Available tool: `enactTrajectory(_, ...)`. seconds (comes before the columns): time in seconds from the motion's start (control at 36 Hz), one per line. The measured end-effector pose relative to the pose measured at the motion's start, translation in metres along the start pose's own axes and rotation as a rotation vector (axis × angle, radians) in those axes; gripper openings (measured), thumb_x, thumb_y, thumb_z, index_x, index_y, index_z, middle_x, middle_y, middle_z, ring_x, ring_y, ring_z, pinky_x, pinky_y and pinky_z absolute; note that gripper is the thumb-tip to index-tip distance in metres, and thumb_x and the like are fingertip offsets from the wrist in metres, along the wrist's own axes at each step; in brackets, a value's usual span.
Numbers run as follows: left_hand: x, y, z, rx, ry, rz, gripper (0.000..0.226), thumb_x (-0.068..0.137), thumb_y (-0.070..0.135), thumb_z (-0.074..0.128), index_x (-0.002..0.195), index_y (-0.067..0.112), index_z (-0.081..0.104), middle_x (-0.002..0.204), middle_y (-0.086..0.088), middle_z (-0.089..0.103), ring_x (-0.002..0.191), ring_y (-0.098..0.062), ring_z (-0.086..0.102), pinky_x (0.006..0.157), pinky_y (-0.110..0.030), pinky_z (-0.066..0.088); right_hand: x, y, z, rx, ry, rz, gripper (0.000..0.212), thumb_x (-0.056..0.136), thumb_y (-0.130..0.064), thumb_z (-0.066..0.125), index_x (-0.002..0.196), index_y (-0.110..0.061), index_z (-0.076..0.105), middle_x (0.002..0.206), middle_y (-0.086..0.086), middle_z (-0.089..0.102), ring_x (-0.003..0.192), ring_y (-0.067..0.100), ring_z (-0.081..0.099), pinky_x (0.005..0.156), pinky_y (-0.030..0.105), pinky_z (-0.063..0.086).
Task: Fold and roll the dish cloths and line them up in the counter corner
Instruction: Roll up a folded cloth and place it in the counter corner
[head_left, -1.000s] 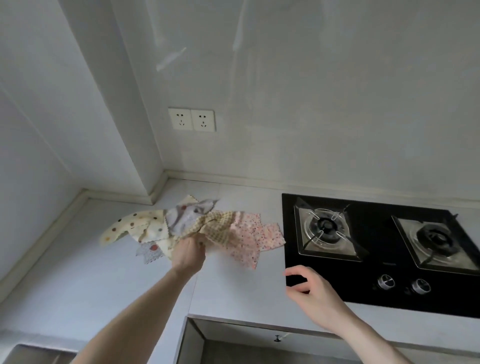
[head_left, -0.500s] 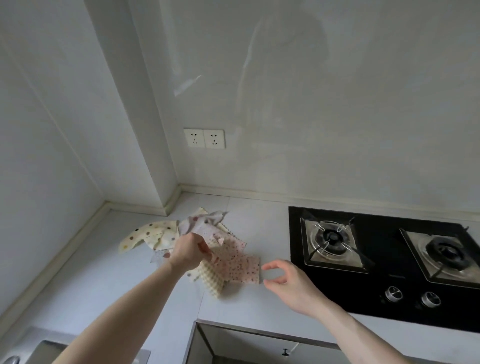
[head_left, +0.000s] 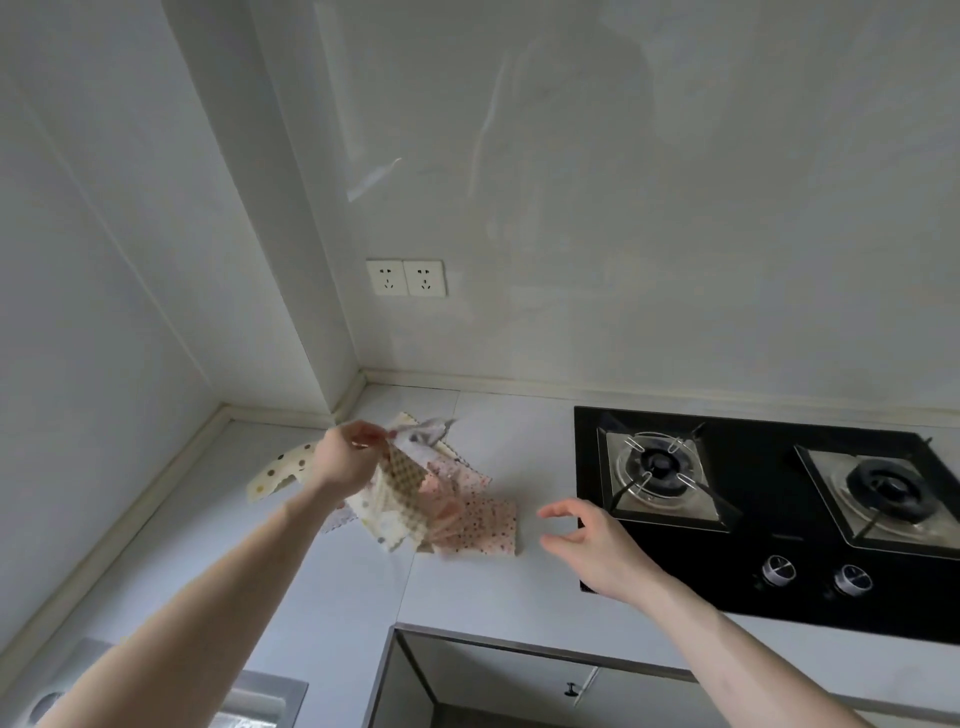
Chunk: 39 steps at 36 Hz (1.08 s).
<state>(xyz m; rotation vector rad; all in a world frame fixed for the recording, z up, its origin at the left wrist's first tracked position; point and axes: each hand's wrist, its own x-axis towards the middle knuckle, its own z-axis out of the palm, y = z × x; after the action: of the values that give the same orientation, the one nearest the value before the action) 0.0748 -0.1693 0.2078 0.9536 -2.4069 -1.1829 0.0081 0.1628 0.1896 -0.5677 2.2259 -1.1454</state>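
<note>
A loose heap of patterned dish cloths lies on the pale counter (head_left: 171, 551) near the back-left corner. My left hand (head_left: 347, 457) pinches a bunch of them at its top; a checked cloth (head_left: 402, 486) and a grey one (head_left: 426, 434) hang from it. A cream cloth with brown dots (head_left: 275, 470) sticks out to the left behind my wrist. A pink dotted cloth (head_left: 480, 527) lies flat at the heap's right edge. My right hand (head_left: 597, 545) hovers just right of that cloth, fingers relaxed, thumb apart, holding nothing.
A black two-burner gas hob (head_left: 769, 509) with two knobs fills the counter to the right. A double wall socket (head_left: 405, 278) sits above the corner. A steel sink edge (head_left: 260, 699) shows at the bottom left, and an open recess (head_left: 519, 686) lies under the counter front.
My left hand has lifted the bunch of cloths up and back toward the wall. The pink dotted cloth now lies flat on the counter. My right hand stays close to the heap's right side.
</note>
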Motion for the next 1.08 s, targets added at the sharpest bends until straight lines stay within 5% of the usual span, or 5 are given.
enactTrajectory(0.22,-0.034,0.08,-0.008,0.146,-0.148,0.363,0.016,0.094,0.013,0.061,0.095,0.023,0.073,0.092,0.011,0.072,0.079,-0.005,0.068,0.063,-0.013,0.048,0.007,-0.026,0.001,-0.007,0.01,-0.088,0.041,0.093,-0.035,0.069,0.131,-0.028,0.058,0.136,-0.013,0.055,0.103,0.006,0.065,0.074,0.013,0.045)
enactTrajectory(0.39,-0.067,0.114,0.008,0.289,-0.283,0.538,0.022,0.097,0.011,0.053,0.104,0.027,0.068,0.099,0.014,0.063,0.065,0.002,0.056,0.062,-0.012,0.04,0.006,-0.072,0.013,0.126,0.044,-0.172,0.06,0.078,-0.049,0.078,0.129,-0.035,0.052,0.121,-0.018,0.058,0.091,0.003,0.068,0.084,0.025,0.054)
enactTrajectory(0.64,-0.102,0.127,0.025,0.249,-0.333,0.507,0.013,0.095,0.028,0.065,0.106,0.034,0.064,0.093,0.018,0.063,0.055,0.001,0.054,0.059,-0.02,0.04,-0.002,-0.052,-0.024,0.025,0.083,-0.227,0.011,0.089,-0.03,0.067,0.082,-0.034,0.074,0.085,-0.017,0.074,0.082,-0.002,0.068,0.071,0.014,0.049)
enactTrajectory(0.94,-0.132,0.113,0.058,0.423,-0.352,0.332,0.028,0.093,0.007,0.058,0.104,0.029,0.071,0.092,0.02,0.063,0.074,0.008,0.055,0.064,-0.003,0.04,-0.008,-0.008,-0.063,0.017,0.016,-0.249,0.013,0.097,-0.022,0.063,0.094,-0.029,0.075,0.087,-0.011,0.075,0.082,0.0,0.069,0.083,0.022,0.054)
enactTrajectory(1.08,-0.135,0.126,0.076,0.169,-0.316,0.276,0.031,0.093,0.003,0.051,0.104,0.028,0.065,0.1,0.01,0.068,0.085,-0.01,0.068,0.077,-0.035,0.059,-0.019,-0.006,-0.067,0.035,-0.13,-0.232,0.044,0.085,-0.045,0.076,0.126,-0.038,0.061,0.11,-0.019,0.068,0.094,-0.004,0.065,0.077,0.011,0.048)
